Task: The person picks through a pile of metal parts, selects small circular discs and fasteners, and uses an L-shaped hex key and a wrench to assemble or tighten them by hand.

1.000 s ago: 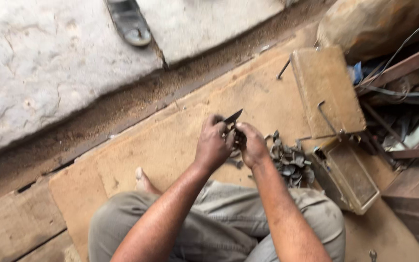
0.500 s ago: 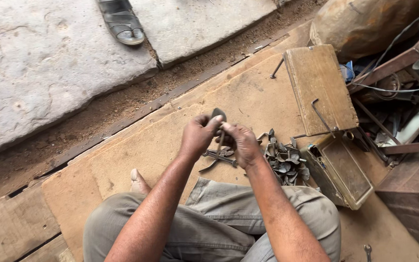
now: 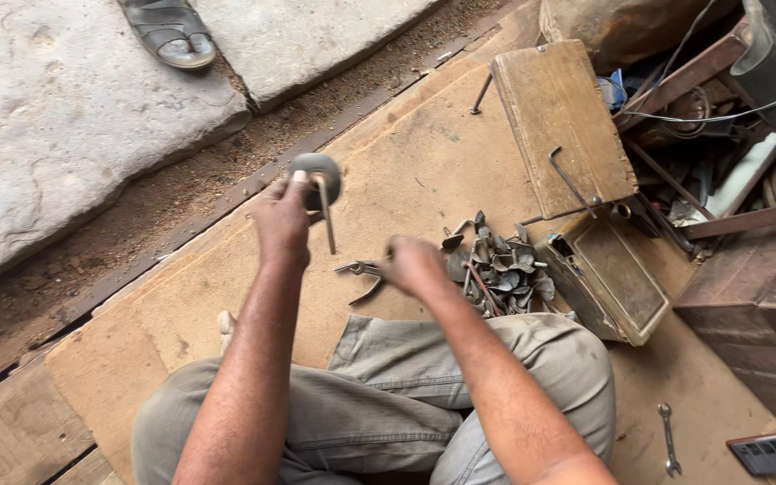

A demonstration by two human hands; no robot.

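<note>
Pinching round metal disc (image 3: 316, 177) (left hand (image 3: 282, 224) closed).

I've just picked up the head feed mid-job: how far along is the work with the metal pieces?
Done: hard to count; nothing finished lies visibly apart. In hand: the left hand holds up a round metal disc with a rod, while the right hand is down at the pliers on the wooden board. Left: a pile of small metal pieces lies beside an open box.
</note>
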